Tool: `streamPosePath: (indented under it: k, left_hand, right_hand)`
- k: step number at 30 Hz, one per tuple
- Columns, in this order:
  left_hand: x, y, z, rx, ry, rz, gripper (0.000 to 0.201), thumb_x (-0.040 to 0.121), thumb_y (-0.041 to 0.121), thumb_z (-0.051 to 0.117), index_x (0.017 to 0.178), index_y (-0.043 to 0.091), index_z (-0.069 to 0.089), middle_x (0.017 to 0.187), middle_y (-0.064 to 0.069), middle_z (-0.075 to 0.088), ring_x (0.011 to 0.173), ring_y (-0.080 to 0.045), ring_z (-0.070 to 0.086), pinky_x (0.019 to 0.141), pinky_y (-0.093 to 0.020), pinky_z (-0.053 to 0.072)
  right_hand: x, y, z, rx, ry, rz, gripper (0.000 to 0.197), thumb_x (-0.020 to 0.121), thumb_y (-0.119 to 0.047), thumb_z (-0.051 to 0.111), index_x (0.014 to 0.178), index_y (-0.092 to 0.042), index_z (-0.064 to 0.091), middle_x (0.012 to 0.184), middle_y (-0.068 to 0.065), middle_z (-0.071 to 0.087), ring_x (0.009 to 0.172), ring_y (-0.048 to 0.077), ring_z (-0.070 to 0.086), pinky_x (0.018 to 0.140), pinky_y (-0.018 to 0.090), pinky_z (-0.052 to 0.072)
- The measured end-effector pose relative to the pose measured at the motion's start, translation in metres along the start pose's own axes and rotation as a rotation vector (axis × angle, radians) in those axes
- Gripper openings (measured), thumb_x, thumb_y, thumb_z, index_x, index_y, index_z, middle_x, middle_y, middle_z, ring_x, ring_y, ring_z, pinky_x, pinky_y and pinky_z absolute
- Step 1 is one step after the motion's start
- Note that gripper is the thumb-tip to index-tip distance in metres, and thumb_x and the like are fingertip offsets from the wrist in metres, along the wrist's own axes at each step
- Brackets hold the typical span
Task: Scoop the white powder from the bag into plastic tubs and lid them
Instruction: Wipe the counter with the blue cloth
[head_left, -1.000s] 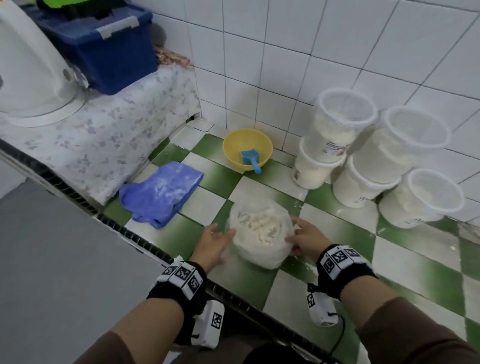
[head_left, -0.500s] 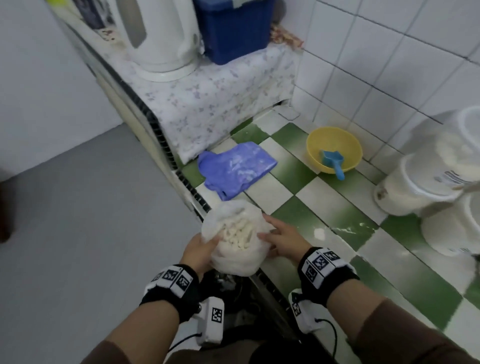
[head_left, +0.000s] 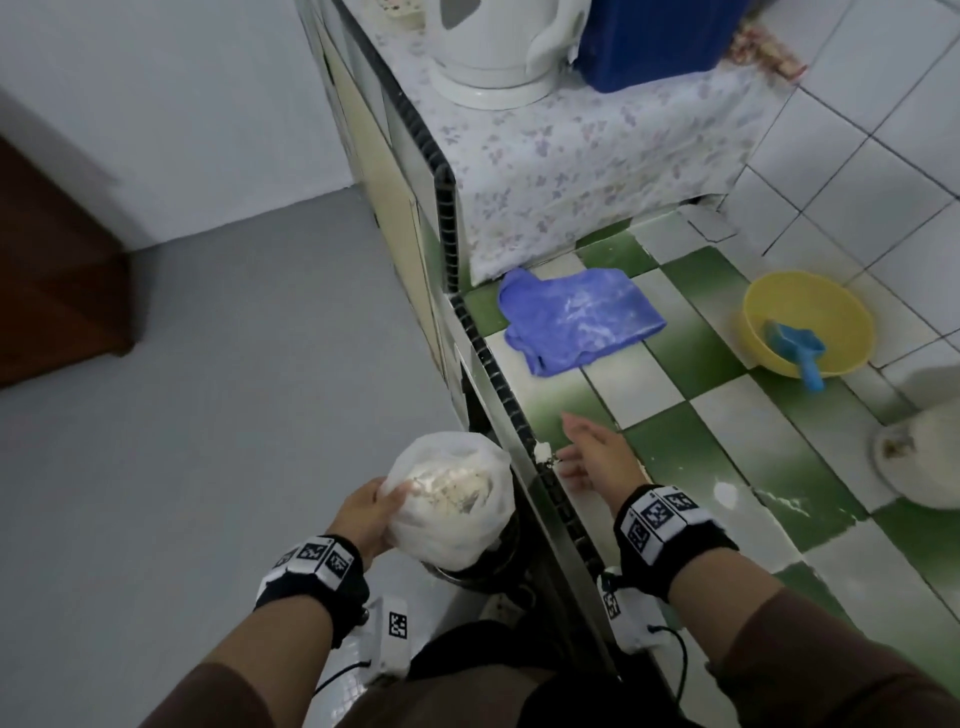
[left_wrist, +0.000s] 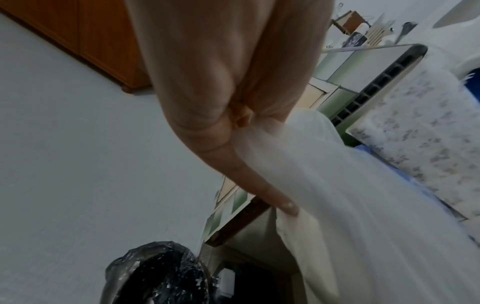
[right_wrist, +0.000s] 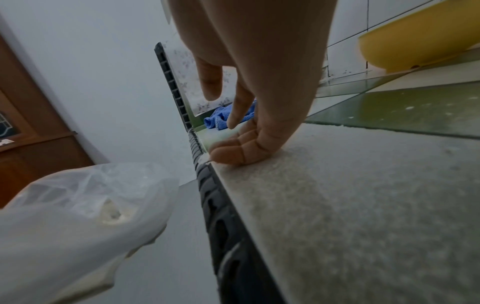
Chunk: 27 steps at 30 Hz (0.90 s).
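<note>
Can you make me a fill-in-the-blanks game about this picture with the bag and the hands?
1. The bag of white powder is held by the ____ hand.
2. The blue scoop lies in a ____ bowl.
3. The right hand rests at the counter's edge and holds ____.
4. The cloth on the counter is ____.

Missing words: left; yellow; nothing; blue

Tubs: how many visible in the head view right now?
1, only partly in frame: a white tub at the right edge of the tiled counter, right of the yellow bowl. More may sit beyond the frame edge.
</note>
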<state>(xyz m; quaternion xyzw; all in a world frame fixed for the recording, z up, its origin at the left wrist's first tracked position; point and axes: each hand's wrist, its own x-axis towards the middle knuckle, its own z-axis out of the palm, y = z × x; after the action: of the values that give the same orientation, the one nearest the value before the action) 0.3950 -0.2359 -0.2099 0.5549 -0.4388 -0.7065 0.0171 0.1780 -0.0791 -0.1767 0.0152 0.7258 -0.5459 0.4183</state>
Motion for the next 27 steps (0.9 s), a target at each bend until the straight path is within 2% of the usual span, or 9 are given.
streamPosePath:
  k: [2,3,5,7,8,10,16,22,27]
  left_hand:
    - [0.005,-0.004,0.002,-0.01,-0.014,-0.025,0.038,0.095,0.023,0.055,0.123,-0.004,0.053,0.115,-0.023,0.064,0.09,-0.031,0.063,0.064,-0.037,0.058]
    - [0.007,-0.003,0.004,-0.003,-0.019,-0.048,0.038,0.096,0.025,0.055,0.123,-0.002,0.054,0.118,-0.022,0.063,0.094,-0.031,0.063,0.069,-0.039,0.058]
    - [0.012,-0.004,0.004,0.072,-0.015,-0.122,0.042,0.095,0.034,0.056,0.128,0.008,0.053,0.131,-0.016,0.057,0.112,-0.031,0.056,0.089,-0.046,0.05]
    - [0.019,-0.008,-0.001,0.203,0.017,-0.211,0.068,0.09,0.047,0.059,0.145,0.016,0.034,0.15,-0.01,0.037,0.133,-0.033,0.04,0.101,-0.052,0.038]
    - [0.022,-0.011,-0.005,0.259,0.038,-0.233,0.081,0.087,0.051,0.06,0.151,0.017,0.023,0.156,-0.009,0.026,0.138,-0.034,0.034,0.101,-0.053,0.037]
    - [0.027,-0.018,-0.011,0.312,0.074,-0.229,0.088,0.085,0.054,0.061,0.152,0.017,0.018,0.158,-0.007,0.02,0.141,-0.033,0.029,0.103,-0.053,0.036]
    - [0.022,-0.03,-0.012,0.244,0.047,-0.245,0.074,0.089,0.045,0.061,0.15,0.021,0.026,0.149,-0.003,0.038,0.139,-0.028,0.033,0.106,-0.052,0.036]
    - [0.022,-0.019,0.0,0.239,-0.011,-0.196,0.067,0.093,0.039,0.058,0.15,0.023,0.027,0.144,-0.002,0.043,0.132,-0.025,0.039,0.105,-0.048,0.038]
    - [0.02,-0.008,0.007,0.225,-0.029,-0.182,0.063,0.094,0.036,0.057,0.15,0.023,0.029,0.149,-0.003,0.04,0.134,-0.025,0.04,0.106,-0.045,0.038]
  right_hand:
    - [0.001,0.0,0.0,-0.005,0.0,0.002,0.029,0.095,-0.029,0.052,0.123,-0.019,0.054,0.074,0.009,0.055,0.056,0.018,0.052,0.049,0.023,0.044]
    - [0.001,0.0,0.0,-0.004,0.001,0.002,0.03,0.096,-0.028,0.051,0.124,-0.018,0.053,0.074,0.009,0.054,0.056,0.018,0.053,0.049,0.023,0.044]
    - [0.001,0.0,0.0,-0.002,0.008,0.006,0.031,0.096,-0.026,0.05,0.126,-0.016,0.053,0.074,0.009,0.053,0.056,0.018,0.052,0.048,0.023,0.044]
    - [0.003,0.001,0.002,0.01,0.019,0.01,0.033,0.097,-0.024,0.05,0.128,-0.015,0.051,0.072,0.008,0.052,0.054,0.017,0.051,0.049,0.023,0.043]
    - [0.004,0.002,0.002,0.018,0.022,0.013,0.034,0.097,-0.023,0.049,0.129,-0.014,0.051,0.071,0.008,0.05,0.053,0.017,0.05,0.049,0.023,0.043]
    - [0.005,0.003,0.002,0.02,0.027,0.012,0.035,0.097,-0.021,0.049,0.131,-0.013,0.05,0.069,0.008,0.049,0.052,0.017,0.049,0.048,0.022,0.043]
    - [0.004,0.006,-0.001,0.013,0.022,-0.002,0.038,0.098,-0.018,0.047,0.135,-0.011,0.048,0.068,0.009,0.048,0.054,0.017,0.048,0.045,0.019,0.044]
    - [0.006,0.007,0.001,0.006,0.027,0.005,0.038,0.097,-0.018,0.048,0.135,-0.012,0.048,0.068,0.009,0.048,0.054,0.017,0.048,0.045,0.02,0.045]
    - [0.006,0.008,0.002,0.003,0.031,0.019,0.038,0.097,-0.018,0.048,0.134,-0.014,0.049,0.067,0.008,0.048,0.054,0.018,0.049,0.046,0.021,0.044]
